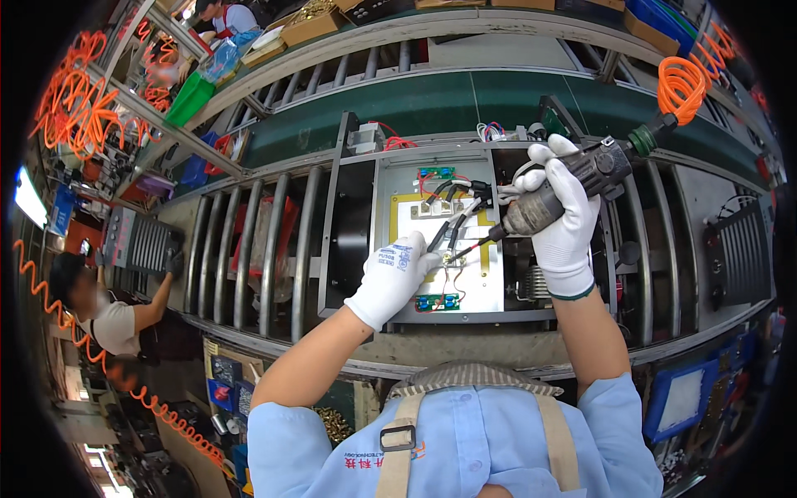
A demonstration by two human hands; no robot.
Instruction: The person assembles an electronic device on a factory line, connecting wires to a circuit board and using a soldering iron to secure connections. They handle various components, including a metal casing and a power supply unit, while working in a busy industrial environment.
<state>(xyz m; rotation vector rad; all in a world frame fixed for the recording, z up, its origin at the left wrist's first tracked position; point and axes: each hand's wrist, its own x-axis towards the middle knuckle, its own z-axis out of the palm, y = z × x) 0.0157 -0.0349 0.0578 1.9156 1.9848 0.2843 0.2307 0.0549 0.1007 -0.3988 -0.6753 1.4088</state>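
My right hand (569, 220), in a white glove, is wrapped round a dark pneumatic screwdriver (535, 209). Its bit points left and down, the tip close to a cable terminal (451, 259) on the white plate (486, 286) inside an open metal chassis (374, 191). My left hand (394, 278), gloved too, is closed at the lower end of a black cable (438, 236), left of the bit; its fingertips partly hide the cable end. Small green circuit boards with blue parts sit above (436, 173) and below (437, 302) the plate, with thin red wires.
The chassis rests on a roller conveyor (274, 257); a green belt (307, 116) runs behind it. An orange coiled air hose (682, 87) leads to the screwdriver. Another person (116, 311) handles a finned unit (145, 241) at the left. Part bins (681, 398) stand at the lower right.
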